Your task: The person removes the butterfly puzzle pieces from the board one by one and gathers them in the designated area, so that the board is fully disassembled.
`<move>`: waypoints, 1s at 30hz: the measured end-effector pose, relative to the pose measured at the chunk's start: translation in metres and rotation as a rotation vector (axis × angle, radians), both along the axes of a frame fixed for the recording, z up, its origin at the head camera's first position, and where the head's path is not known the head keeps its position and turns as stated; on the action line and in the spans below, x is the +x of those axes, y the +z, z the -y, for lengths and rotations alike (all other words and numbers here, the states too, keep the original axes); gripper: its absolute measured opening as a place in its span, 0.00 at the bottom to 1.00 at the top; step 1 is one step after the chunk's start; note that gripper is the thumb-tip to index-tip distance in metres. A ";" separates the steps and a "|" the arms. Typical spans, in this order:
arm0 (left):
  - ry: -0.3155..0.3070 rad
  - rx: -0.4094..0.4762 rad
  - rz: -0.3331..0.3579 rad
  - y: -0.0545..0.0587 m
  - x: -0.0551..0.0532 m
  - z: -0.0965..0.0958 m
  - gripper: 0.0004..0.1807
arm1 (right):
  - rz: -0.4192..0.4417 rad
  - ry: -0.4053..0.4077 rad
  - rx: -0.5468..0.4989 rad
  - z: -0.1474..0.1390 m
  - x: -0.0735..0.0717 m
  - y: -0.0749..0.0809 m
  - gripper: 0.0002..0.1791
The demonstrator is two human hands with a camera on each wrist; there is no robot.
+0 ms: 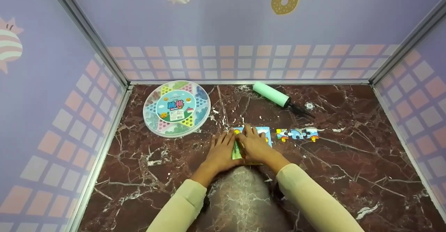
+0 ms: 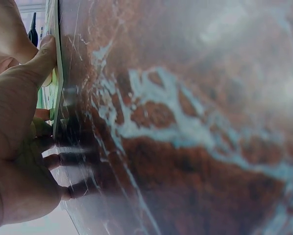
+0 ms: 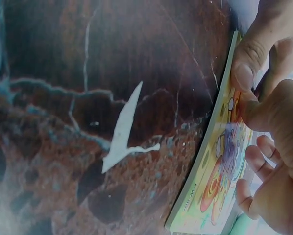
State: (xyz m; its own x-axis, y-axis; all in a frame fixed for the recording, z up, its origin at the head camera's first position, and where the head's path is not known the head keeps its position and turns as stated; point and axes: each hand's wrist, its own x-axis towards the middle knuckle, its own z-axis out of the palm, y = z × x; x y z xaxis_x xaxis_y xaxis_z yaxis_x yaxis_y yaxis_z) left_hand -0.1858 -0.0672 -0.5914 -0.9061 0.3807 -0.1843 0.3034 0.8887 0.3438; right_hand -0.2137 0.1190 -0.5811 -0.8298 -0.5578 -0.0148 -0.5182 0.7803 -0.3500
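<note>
A small flat jigsaw puzzle (image 1: 236, 152) with a colourful cartoon picture lies on the dark marbled surface, mostly covered by both hands. The left hand (image 1: 222, 153) rests along its left side with fingers extended, and its thumb touches the near edge. On top of the puzzle, the right hand (image 1: 257, 146) presses with its thumb and fingers, the fingers loosely bent in the right wrist view. Whether a piece lies under the right fingertips is hidden. To the right, a short row of loose jigsaw pieces (image 1: 297, 133) lies apart from the puzzle.
A round Chinese checkers box (image 1: 176, 127) lies at the back left. At the back right is a mint green hand pump (image 1: 271, 94) with a black nozzle, near a small round whitish item (image 1: 309, 106). Patterned walls (image 1: 237, 23) enclose the back and sides.
</note>
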 end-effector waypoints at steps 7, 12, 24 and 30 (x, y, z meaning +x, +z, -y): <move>0.004 0.024 -0.012 0.000 0.000 0.000 0.62 | 0.024 0.002 -0.002 -0.001 0.000 -0.005 0.45; 0.010 0.035 -0.005 0.000 0.000 0.000 0.62 | 0.010 0.018 -0.008 -0.002 0.001 -0.005 0.41; 0.009 0.030 -0.002 0.002 0.001 0.000 0.61 | -0.028 0.037 -0.069 -0.004 0.002 -0.006 0.40; 0.007 0.023 -0.001 0.000 0.000 0.000 0.61 | -0.007 0.053 -0.097 -0.004 0.003 -0.005 0.40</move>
